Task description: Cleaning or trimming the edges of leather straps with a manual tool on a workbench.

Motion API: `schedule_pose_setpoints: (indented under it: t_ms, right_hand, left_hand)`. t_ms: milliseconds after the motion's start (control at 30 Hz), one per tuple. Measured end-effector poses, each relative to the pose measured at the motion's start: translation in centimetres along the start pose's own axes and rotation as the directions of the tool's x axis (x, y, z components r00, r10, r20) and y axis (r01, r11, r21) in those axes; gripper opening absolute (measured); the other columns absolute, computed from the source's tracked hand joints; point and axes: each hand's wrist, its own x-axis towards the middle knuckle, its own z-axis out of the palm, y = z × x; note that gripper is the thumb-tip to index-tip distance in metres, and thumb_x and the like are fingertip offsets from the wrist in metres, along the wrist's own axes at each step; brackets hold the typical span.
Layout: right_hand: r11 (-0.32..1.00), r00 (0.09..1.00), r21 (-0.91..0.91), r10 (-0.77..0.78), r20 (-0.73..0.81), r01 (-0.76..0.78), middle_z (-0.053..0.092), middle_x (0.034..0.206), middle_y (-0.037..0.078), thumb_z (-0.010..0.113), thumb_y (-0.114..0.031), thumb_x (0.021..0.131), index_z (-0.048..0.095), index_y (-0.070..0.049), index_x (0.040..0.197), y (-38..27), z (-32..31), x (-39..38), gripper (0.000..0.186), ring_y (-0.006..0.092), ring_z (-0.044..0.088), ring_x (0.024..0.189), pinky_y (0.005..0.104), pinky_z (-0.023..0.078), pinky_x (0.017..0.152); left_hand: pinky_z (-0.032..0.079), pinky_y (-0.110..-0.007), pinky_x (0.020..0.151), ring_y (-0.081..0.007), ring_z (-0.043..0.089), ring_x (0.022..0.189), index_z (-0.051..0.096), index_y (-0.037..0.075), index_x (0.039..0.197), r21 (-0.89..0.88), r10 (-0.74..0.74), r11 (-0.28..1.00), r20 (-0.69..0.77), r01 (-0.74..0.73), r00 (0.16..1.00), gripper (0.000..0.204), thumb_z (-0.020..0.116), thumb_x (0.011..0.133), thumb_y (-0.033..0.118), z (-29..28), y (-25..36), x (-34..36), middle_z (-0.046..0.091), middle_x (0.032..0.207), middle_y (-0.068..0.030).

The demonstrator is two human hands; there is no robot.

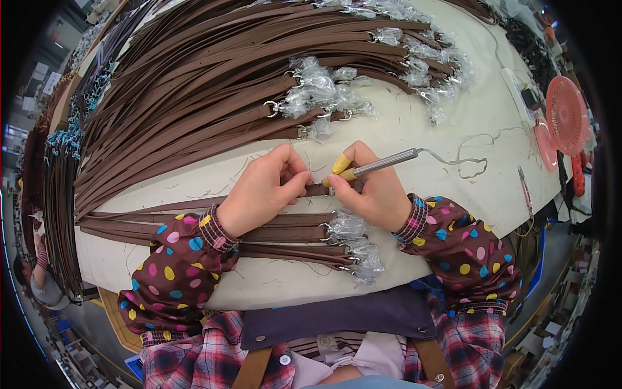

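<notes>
My left hand (262, 188) pinches the end of a brown strap (317, 190) near the middle of the white work surface. Beside it, my right hand (363, 188) grips a pen-like corded tool (385, 161) with a metal barrel, its tip end at the strap's end, partly hidden by my fingers. A yellow cover is on a finger of my right hand. Below my hands lie several more brown straps (285, 235), with clear wrapping (345, 222) over their metal fittings. Loose dark threads are scattered around.
Many brown straps (194, 71) with wrapped fittings fill the back and left. At the right are a pink plastic dish (565, 115), scissors (523, 188) and a white power strip (516, 95). Dark straps (61, 214) hang at the left edge, near another person (42, 282).
</notes>
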Motion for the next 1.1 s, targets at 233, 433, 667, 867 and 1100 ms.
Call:
schedule_pose_setpoints:
  t_ms: [233,433,667,867,1100]
  right_hand:
    - [1.000,1.000,0.013,0.001,0.000,-0.001,0.056,0.068,0.005,0.065,-0.011,0.082,0.046,-0.003,0.088,0.0,0.1,0.0,0.022,0.0112,0.052,0.055,0.0248,0.042,0.050]
    - [1.000,1.000,-0.002,0.022,0.005,-0.021,0.057,0.069,0.005,0.065,-0.011,0.083,0.047,-0.003,0.088,-0.1,0.1,0.0,0.021,0.0103,0.052,0.056,0.0245,0.042,0.050]
    - [0.917,0.947,-0.239,-0.317,0.053,0.320,0.058,0.075,0.007,0.066,-0.009,0.081,0.055,-0.004,0.096,0.4,-1.9,0.1,0.019,0.0214,0.057,0.070,0.0300,0.045,0.061]
    - [0.869,0.928,-0.332,-0.317,0.194,0.366,0.059,0.082,0.009,0.071,-0.004,0.075,0.058,-0.006,0.098,0.1,-1.9,0.1,0.026,0.0249,0.059,0.074,0.0324,0.048,0.066]
    - [0.882,0.920,-0.278,-0.332,0.209,0.382,0.057,0.081,0.009,0.069,0.002,0.074,0.058,-0.006,0.097,0.1,-1.6,0.2,0.027,0.0248,0.058,0.071,0.0314,0.048,0.064]
  left_hand:
    - [0.052,-0.023,0.058,-0.0104,0.062,0.069,0.049,-0.001,0.088,0.004,0.005,1.000,0.003,-0.005,1.000,0.013,0.057,0.089,0.009,0.0,0.0,0.0,0.064,0.083,-0.0071]
    - [0.051,-0.024,0.057,-0.0115,0.062,0.069,0.049,0.001,0.089,-0.023,-0.039,0.999,-0.025,0.038,0.999,0.014,0.059,0.088,0.010,0.0,0.2,-0.1,0.063,0.081,-0.0063]
    - [0.048,-0.033,0.060,-0.0209,0.061,0.067,0.055,0.007,0.091,0.624,0.396,0.705,0.046,-0.336,0.917,0.028,0.073,0.076,0.023,-0.4,0.1,-0.7,0.061,0.078,-0.0040]
    - [0.047,-0.035,0.064,-0.0222,0.060,0.075,0.059,0.008,0.086,0.576,0.065,0.813,0.057,-0.086,0.996,0.024,0.073,0.076,0.024,-1.0,1.1,-0.2,0.062,0.083,-0.0048]
    - [0.046,-0.036,0.065,-0.0266,0.056,0.078,0.059,0.009,0.085,0.780,0.450,0.588,-0.095,-0.214,0.888,0.015,0.068,0.080,0.020,-1.8,0.1,-0.5,0.055,0.081,-0.0063]
